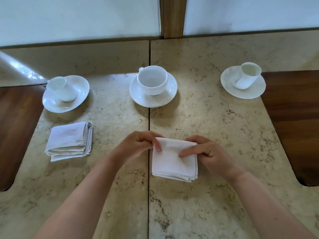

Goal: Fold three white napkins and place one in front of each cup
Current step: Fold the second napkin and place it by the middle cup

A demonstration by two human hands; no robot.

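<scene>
Hands (172,149) pinch folded napkin (174,163) on beige marble table (224,135) against white wall (77,18)

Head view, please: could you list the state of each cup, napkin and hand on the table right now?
Left cup: upright on its saucer, empty.
Middle cup: upright on its saucer, empty.
Right cup: on its saucer, empty.
Left napkin: folded, lying before the left cup.
Middle napkin: folded, gripped at its far edge by both hands.
Left hand: pinching the middle napkin.
Right hand: pinching the middle napkin.
</scene>
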